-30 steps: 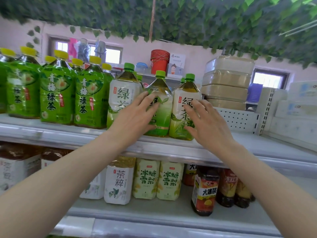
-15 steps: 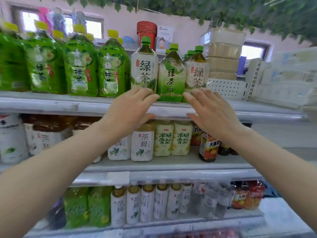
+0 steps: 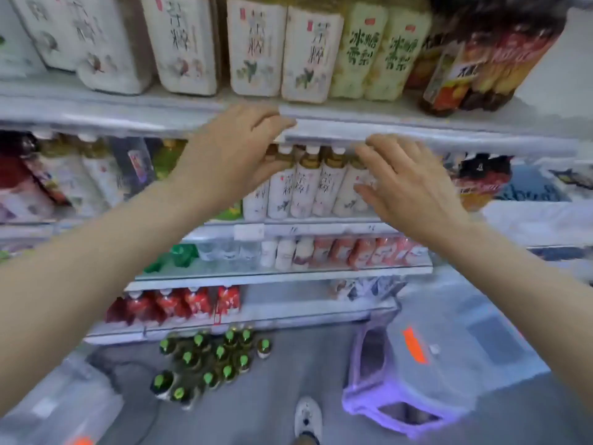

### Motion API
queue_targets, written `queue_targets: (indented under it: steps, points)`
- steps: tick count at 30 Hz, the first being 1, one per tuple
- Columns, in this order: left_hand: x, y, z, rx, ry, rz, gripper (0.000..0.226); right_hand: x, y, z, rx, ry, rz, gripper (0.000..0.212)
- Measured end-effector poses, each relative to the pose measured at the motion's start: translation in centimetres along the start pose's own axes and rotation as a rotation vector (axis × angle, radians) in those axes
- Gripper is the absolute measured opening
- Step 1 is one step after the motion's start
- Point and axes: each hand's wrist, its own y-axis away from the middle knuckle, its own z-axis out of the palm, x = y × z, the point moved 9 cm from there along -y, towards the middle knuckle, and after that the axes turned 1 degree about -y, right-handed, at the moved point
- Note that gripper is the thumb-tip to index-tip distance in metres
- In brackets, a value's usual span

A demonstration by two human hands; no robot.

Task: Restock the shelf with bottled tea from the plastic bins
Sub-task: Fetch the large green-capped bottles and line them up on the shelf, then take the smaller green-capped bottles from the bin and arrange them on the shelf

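Observation:
Both my hands hang empty in front of the shelf unit [image 3: 401, 130]. My left hand [image 3: 231, 152] has relaxed fingers at the shelf's front edge. My right hand [image 3: 404, 184] is spread with straight fingers before a row of white-labelled tea bottles [image 3: 308, 187]. Down on the floor stands a cluster of several green-capped tea bottles [image 3: 208, 364]. A clear plastic bin [image 3: 57, 406] lies at lower left and another clear plastic bin with a purple frame [image 3: 426, 374] at lower right; what either holds is too blurred to tell.
Large white-labelled bottles [image 3: 256, 49] and yellow-green ones [image 3: 382, 49] fill the shelf above my hands. Lower shelves hold red-labelled drinks [image 3: 365, 252] and red pouches [image 3: 179, 303]. My white shoe [image 3: 308, 415] is on the grey floor between the bins.
My view has swung down from the top shelf to the lower shelves and floor. Both hands came off the green tea bottles and lowered, still empty.

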Motion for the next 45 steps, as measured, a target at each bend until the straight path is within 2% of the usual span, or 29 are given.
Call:
queue_targets:
  steps: [13,18,25,31,40,45]
  points:
    - [-0.4,21.1,20.7,-0.269,0.206,-0.305,0.055,-15.7,14.2,22.6,-0.273,-0.48,0.019,0.058]
    - [0.6,29.8,30.2,-0.351,0.263,-0.425,0.054,-21.1,20.2,30.9,-0.391,-0.573,0.002,0.07]
    - [3.1,43.2,43.5,-0.53,0.269,-0.526,0.043,-28.0,30.0,44.6,-0.606,-0.669,0.008,0.072]
    - [4.9,53.3,54.2,-0.688,0.29,-0.615,0.055,-33.6,37.4,56.3,-0.767,-0.664,0.007,0.076]
    - [3.0,60.0,66.4,-0.751,0.18,-0.619,0.066,-37.8,42.1,69.9,-0.894,-0.669,0.173,0.085]
    - [2.0,61.9,71.4,-0.807,0.171,-0.599,0.074,-39.9,42.9,75.9,-0.965,-0.785,0.318,0.091]
